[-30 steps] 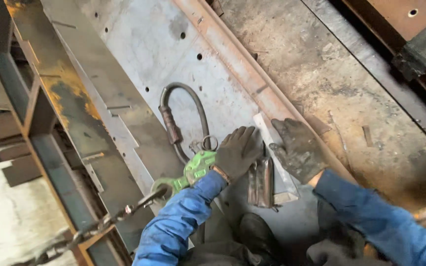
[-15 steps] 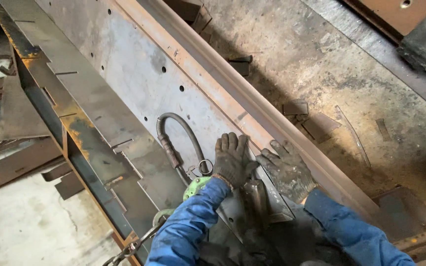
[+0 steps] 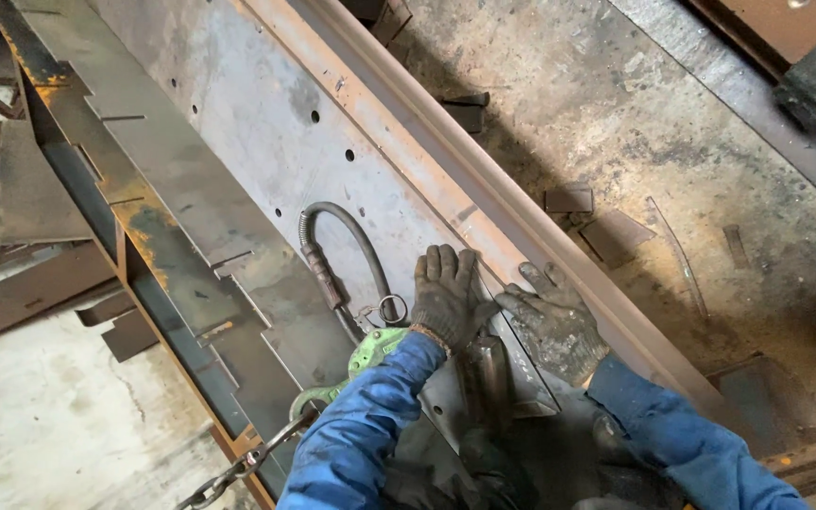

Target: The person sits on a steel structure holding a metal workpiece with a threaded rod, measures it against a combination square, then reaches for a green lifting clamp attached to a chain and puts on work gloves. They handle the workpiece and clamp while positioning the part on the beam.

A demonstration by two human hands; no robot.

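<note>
Two gloved hands are pressing a small steel plate (image 3: pixel 512 378) against a long steel beam (image 3: pixel 266 142): the left hand (image 3: pixel 446 297) lying flat, fingers together, the right hand (image 3: pixel 552 321) spread beside it. A green clamp (image 3: pixel 370 351) and chain (image 3: pixel 238 467) are hanging close; the loose plate could slide off, pinching fingers

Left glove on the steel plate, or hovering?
Touching. The head view shows the left hand pressed palm-down on the grey steel plate, fingers spread flat with no gap or shadow beneath; the right hand lies flat beside it.
</note>
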